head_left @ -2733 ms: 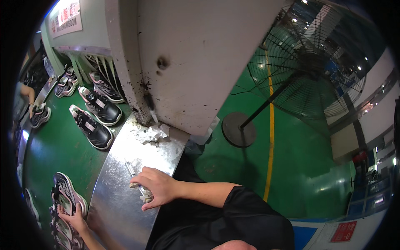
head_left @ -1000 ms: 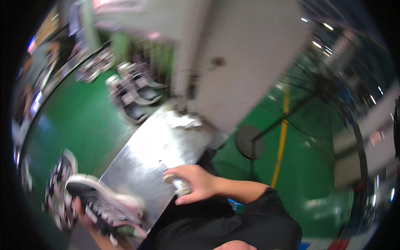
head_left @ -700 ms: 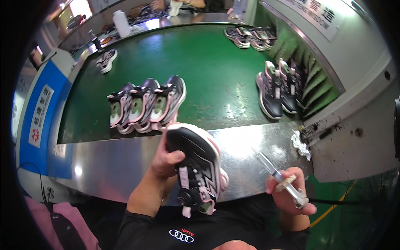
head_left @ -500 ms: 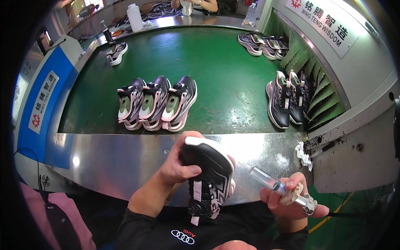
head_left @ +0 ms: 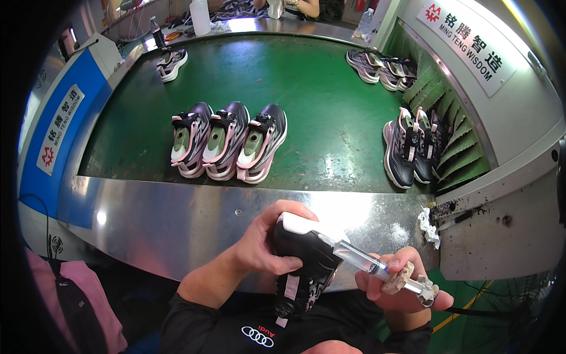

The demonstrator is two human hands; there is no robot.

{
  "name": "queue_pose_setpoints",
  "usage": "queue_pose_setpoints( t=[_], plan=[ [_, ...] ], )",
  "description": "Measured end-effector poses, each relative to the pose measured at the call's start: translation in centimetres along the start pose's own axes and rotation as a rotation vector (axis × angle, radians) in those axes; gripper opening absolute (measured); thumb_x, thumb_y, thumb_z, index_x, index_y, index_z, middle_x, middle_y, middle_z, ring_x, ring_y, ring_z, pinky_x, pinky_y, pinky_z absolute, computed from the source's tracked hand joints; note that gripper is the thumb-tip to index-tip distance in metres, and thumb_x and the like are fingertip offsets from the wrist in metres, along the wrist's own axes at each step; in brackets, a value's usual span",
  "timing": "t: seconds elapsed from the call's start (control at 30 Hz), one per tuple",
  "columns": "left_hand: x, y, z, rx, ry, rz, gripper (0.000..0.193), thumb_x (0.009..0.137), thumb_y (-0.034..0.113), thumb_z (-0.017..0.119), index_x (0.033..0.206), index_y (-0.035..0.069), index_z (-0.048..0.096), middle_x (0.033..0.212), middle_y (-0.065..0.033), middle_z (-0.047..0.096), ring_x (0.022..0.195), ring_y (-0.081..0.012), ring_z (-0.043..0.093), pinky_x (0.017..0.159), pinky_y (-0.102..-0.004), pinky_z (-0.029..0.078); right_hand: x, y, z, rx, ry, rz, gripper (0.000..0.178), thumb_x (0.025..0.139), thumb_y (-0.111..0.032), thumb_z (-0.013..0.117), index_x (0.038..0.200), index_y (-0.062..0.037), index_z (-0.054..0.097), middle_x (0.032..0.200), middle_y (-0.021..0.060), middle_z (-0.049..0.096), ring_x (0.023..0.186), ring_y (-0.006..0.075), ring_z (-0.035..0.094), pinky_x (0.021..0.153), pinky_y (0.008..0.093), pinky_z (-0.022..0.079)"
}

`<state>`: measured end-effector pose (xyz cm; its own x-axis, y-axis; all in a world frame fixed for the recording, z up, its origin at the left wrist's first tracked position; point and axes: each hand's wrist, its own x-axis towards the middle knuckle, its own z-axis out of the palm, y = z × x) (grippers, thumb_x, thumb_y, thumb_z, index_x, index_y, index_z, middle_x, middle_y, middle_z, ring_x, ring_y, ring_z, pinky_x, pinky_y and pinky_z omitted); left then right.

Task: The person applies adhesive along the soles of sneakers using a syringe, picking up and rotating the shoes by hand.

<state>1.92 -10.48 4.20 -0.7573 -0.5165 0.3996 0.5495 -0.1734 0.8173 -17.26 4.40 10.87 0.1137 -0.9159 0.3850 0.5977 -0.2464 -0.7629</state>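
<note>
My left hand is closed round the front of a black sneaker with pink and white trim, held up before my chest with its toe pointing away and its white sole edge showing. A black round dial and pink tabs are on its upper. In my right hand is a clear syringe, gripped round its plunger end, where whitish lumpy material is wrapped. The syringe's thin tip meets the shoe near the seam between sole and upper at the toe; I cannot tell whether liquid comes out.
Three matching sneakers stand on the green conveyor belt, with more sneakers by the curtained opening at right. A steel ledge runs before me. Crumpled white paper lies at its right end. Another person's hands show at the far side.
The syringe tip has come left onto the shoe's toe edge. My left hand has shifted the sneaker slightly right and down, turning it a little.
</note>
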Motion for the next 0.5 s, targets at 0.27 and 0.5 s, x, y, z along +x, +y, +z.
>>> queue_pose_setpoints(
  t=[0.27,0.5],
  plan=[
    [-0.2,0.1,0.5,0.01,0.102,-0.017,0.064,0.061,0.007,0.075,0.117,0.005,0.044,0.106,-0.0185,0.057,0.101,-0.0264,0.057,0.086,-0.0382,0.046,0.0,0.0,0.3,-0.011,0.053,0.002,0.078,0.073,-0.068,0.061,0.116,-0.0057,0.048,0.082,0.0211,0.061,0.08,0.0212,0.048,0.059,0.0301,0.033],
    [-0.3,-0.2,0.2,0.011,0.137,-0.024,0.067,0.061,0.008,0.074,0.119,0.006,0.041,0.108,-0.0193,0.055,0.101,-0.026,0.056,0.087,-0.0381,0.046,-1.4,0.6,-1.1,0.04,0.035,-0.013,0.086,0.068,-0.069,0.065,0.118,-0.0018,0.046,0.093,0.0188,0.056,0.086,0.0234,0.05,0.071,0.0318,0.037]
  ],
)
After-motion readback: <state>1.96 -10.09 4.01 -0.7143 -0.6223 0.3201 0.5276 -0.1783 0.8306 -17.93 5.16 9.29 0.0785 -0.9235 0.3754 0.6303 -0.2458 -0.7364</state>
